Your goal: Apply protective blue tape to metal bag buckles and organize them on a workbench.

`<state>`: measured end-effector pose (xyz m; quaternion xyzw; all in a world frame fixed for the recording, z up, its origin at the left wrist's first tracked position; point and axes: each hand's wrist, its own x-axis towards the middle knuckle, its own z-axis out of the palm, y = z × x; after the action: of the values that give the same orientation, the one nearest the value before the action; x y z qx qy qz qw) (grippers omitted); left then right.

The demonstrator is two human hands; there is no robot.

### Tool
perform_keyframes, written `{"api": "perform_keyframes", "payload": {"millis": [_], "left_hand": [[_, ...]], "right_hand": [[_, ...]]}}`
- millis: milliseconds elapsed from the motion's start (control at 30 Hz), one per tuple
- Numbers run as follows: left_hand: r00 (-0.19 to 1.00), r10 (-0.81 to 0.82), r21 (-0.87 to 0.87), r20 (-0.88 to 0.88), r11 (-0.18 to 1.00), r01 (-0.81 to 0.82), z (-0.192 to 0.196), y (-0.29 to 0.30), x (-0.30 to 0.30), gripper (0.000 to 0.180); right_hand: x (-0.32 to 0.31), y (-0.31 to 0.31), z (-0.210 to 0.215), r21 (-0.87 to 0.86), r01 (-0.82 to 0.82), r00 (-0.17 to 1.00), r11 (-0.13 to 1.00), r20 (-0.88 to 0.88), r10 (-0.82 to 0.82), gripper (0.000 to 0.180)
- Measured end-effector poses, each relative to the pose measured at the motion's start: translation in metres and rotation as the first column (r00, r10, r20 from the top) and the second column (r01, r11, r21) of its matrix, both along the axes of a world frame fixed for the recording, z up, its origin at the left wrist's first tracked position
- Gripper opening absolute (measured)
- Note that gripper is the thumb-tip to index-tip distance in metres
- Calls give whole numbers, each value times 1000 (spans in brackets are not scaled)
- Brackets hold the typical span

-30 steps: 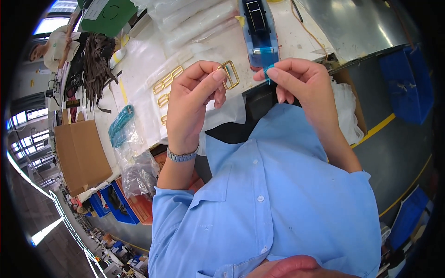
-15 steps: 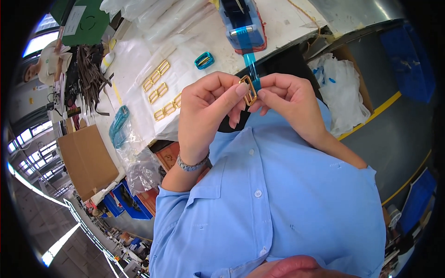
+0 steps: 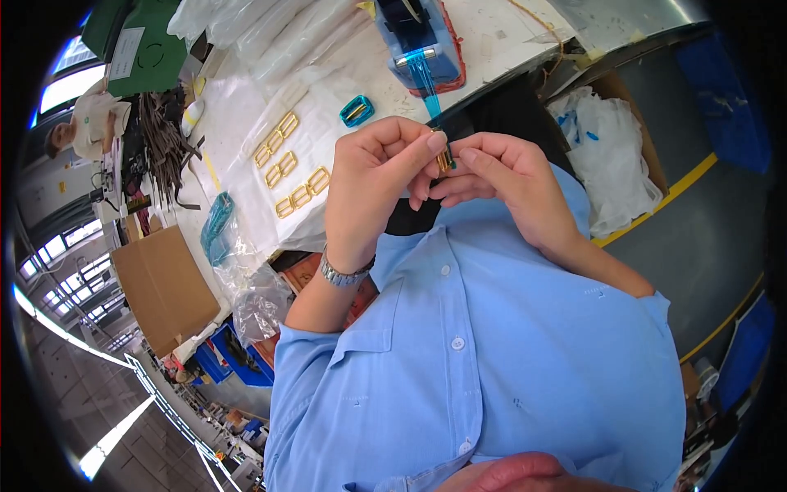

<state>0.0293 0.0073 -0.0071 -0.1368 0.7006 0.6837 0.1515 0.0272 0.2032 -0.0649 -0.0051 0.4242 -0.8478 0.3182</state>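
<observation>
My left hand (image 3: 385,168) pinches a gold rectangular buckle (image 3: 443,156) between thumb and fingers, turned nearly edge-on. From the blue tape dispenser (image 3: 422,51), a strip of clear blue tape (image 3: 428,97) runs down to the buckle. A small blue-green bit shows at the buckle's lower right side. Close against that side is my right hand (image 3: 508,172), thumb and fingers drawn together; what lies between them is hidden. To the left, on white sheeting, a buckle wrapped in blue film (image 3: 357,111) lies apart from several bare gold buckles (image 3: 302,193) set in short rows.
Crumpled blue film (image 3: 216,225) and a clear plastic bag (image 3: 261,303) hang at the table's left edge, by a brown cardboard box (image 3: 164,287). White plastic bags (image 3: 607,156) fill a carton on the right. Another person (image 3: 86,127) is at the far left.
The buckle has turned from showing its open frame to nearly edge-on. My right fingers have shifted from the tape at its upper side to beside and below it.
</observation>
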Motion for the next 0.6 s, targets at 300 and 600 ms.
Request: {"api": "perform_keyframes", "payload": {"millis": [300, 600], "left_hand": [[996, 5, 61, 89, 998, -11, -12, -4, -7, 18], [1000, 12, 11, -7, 1000, -12, -25, -11, -3, 20]], "right_hand": [[-9, 5, -20, -61, -87, 978, 994, 184, 97, 27], [-14, 8, -25, -226, -132, 876, 965, 429, 220, 27]]}}
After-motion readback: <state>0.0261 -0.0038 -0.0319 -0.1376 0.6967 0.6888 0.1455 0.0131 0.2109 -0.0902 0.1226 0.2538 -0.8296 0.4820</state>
